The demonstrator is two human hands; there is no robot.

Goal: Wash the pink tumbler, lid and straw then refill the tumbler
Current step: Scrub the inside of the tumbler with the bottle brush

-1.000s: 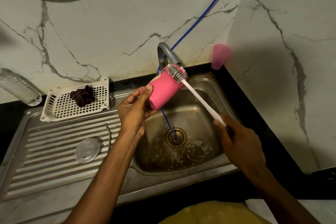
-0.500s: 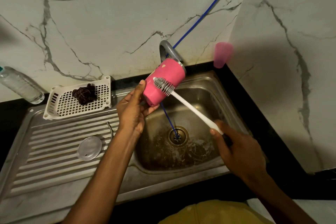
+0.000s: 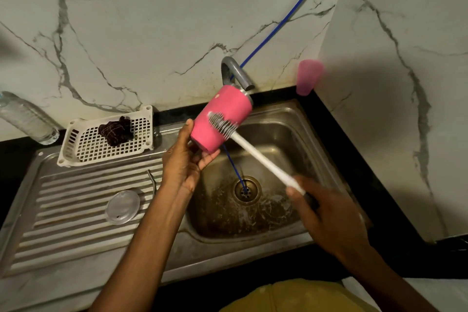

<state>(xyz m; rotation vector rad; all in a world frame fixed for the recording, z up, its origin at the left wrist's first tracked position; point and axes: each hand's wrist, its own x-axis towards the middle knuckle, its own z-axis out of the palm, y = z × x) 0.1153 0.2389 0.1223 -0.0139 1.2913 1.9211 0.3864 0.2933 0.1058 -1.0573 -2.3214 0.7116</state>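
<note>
I have the pink tumbler held in the air over the steel sink, near the middle of the frame. Its long axis runs on a slant, with the base at the lower left and the open, metal-rimmed mouth at the upper right, just under the spout of the grey tap.

My left hand grips the base end, thumb on the side wall and fingers curled beneath the bottom. My right hand, lower right over the basin, is closed round the end of the bottle brush. The brush's white handle slants up and to the left, and its bristle head lies against the tumbler's outer wall, about midway along it.

A thin blue tube comes down from the upper right of the frame, passes behind the tap and tumbler, and ends at the drain.

On the ribbed drainboard at the left lie the clear lid, flat, and just to its right the bent metal straw. Above them a white plastic basket holds a dark scrubber. A clear bottle stands at the far left edge.

A second pink cup, blurred, sits in the wall corner at the back of the black bench.
</note>
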